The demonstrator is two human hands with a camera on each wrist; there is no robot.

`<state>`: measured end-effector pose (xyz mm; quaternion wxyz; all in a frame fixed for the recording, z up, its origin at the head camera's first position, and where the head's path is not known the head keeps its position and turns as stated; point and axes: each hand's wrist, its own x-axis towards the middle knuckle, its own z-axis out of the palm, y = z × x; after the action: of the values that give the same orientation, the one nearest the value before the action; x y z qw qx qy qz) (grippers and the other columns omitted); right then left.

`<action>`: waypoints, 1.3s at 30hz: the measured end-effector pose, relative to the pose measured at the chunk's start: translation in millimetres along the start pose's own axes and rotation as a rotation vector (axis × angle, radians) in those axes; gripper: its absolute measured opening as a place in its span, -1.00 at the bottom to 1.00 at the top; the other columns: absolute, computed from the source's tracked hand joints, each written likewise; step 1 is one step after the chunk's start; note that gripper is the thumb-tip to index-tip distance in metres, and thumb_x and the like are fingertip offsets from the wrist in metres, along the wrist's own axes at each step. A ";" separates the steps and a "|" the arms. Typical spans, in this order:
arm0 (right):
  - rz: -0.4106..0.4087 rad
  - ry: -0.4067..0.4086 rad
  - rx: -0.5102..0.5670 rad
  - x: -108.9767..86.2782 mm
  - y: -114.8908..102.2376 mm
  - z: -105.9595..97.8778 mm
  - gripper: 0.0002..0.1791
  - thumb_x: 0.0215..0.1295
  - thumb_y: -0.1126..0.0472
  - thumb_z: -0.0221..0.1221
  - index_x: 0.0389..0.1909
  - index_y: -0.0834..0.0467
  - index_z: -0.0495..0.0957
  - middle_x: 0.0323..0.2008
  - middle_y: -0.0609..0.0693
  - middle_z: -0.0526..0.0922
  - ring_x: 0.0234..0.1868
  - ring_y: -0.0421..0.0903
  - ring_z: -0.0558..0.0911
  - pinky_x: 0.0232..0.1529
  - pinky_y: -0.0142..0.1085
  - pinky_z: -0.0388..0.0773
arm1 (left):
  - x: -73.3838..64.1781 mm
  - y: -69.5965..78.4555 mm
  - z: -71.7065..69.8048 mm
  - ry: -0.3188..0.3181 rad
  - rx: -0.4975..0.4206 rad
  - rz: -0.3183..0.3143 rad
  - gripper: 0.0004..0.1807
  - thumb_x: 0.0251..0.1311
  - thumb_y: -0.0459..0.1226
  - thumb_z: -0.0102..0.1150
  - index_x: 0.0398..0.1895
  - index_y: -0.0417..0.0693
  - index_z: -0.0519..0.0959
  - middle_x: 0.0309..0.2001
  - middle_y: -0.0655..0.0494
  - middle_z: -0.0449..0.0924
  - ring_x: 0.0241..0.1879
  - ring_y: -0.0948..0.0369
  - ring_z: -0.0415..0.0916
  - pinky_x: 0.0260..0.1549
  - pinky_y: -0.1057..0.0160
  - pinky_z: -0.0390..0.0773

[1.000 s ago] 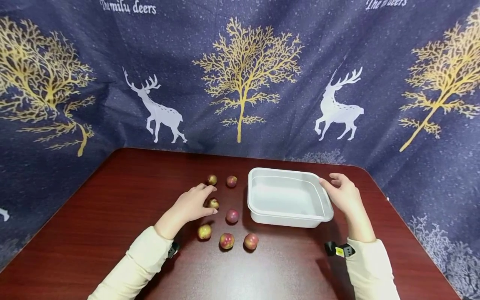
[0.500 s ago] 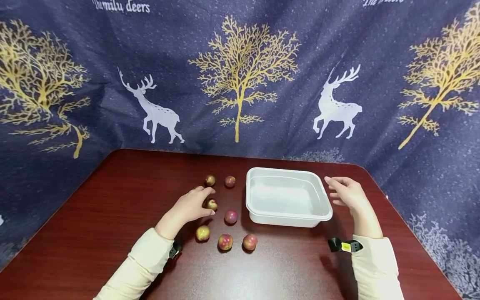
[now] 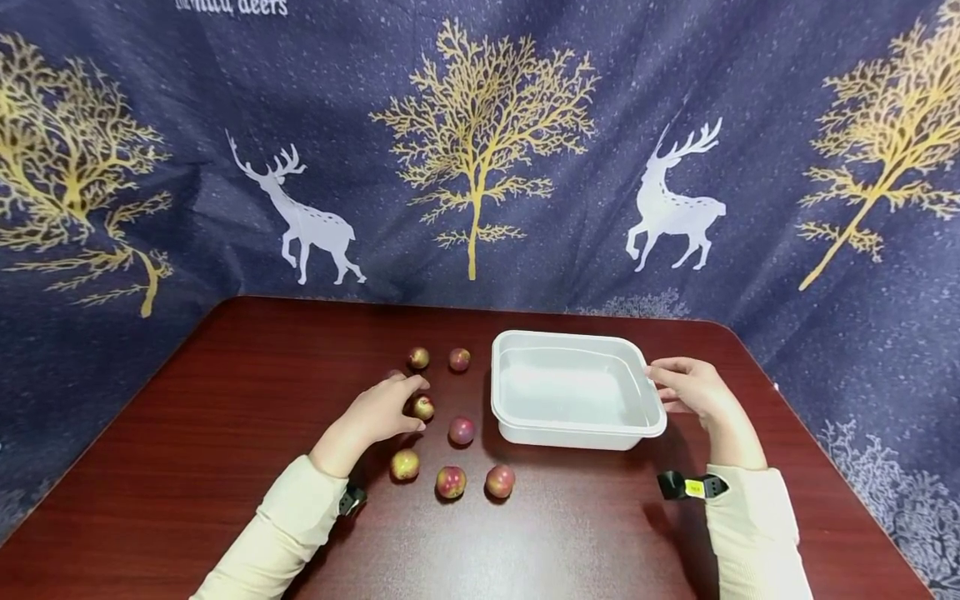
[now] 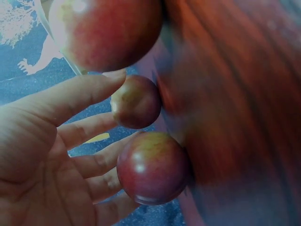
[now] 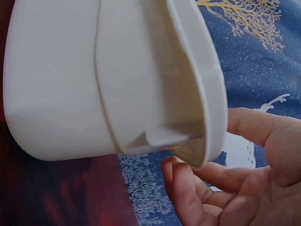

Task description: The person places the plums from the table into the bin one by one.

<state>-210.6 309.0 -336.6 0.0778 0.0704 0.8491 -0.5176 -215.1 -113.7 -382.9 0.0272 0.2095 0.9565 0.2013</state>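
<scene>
Several reddish-yellow plums lie on the dark red table around my left hand (image 3: 375, 412). Its thumb and fingers are spread on either side of one plum (image 3: 423, 407), with a gap showing in the head view. Up close in the left wrist view, the thumb tip overlaps a small plum (image 4: 136, 101), and the fingers pass behind it and another plum (image 4: 153, 167). At the right end of a white plastic tub (image 3: 570, 436), my right hand (image 3: 697, 392) pinches the rim. The right wrist view has its fingertips (image 5: 174, 165) curled below the tub's lip.
Three plums line the near side: a yellowish one (image 3: 405, 465), a red-yellow one (image 3: 451, 482) and a pinkish one (image 3: 500, 482). Two more, one greenish (image 3: 418, 357) and one red (image 3: 459, 359), lie farther back. A dark blue deer-print cloth (image 3: 420, 267) hangs behind the table.
My right hand lifted off the tub's right rim, then came back onto it with its fingers lower. The left hand has stayed almost still; a plum behind it now peeks out.
</scene>
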 end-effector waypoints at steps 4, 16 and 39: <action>-0.005 -0.021 0.002 1.4 2.5 0.5 -0.38 0.26 0.19 0.08 0.18 0.54 0.18 -0.51 -0.22 0.59 -0.50 -0.33 0.62 -0.42 -0.38 0.63 | 1.6 2.3 -0.7 -0.007 0.013 0.004 -0.48 -0.07 -0.19 0.36 0.02 -0.10 0.46 -0.04 -0.07 0.54 -0.01 0.01 0.48 -0.15 -0.03 0.51; -0.010 -0.053 -0.031 6.2 6.7 1.0 -0.45 0.22 0.29 0.08 0.16 0.53 0.24 -0.51 -0.18 0.61 -0.50 -0.30 0.59 -0.39 -0.32 0.63 | 4.0 2.4 2.4 0.019 0.058 0.032 -0.68 -0.02 -0.21 0.33 -0.15 -0.02 0.56 -0.15 0.02 0.60 -0.10 0.05 0.51 -0.26 -0.01 0.53; 0.031 -0.042 -0.034 5.8 7.5 -0.1 -0.44 0.23 0.27 0.10 0.18 0.47 0.24 -0.55 -0.19 0.61 -0.52 -0.29 0.59 -0.44 -0.34 0.62 | 9.9 -8.8 2.2 0.047 -0.252 0.140 -0.64 -0.01 -0.32 0.29 -0.11 -0.26 0.52 -0.26 -0.04 0.63 -0.34 0.17 0.56 -0.25 0.16 0.54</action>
<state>-214.8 312.7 -344.3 0.1047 0.0714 0.8548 -0.5033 -227.2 -116.2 -388.0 0.0168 0.2661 0.9070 0.3259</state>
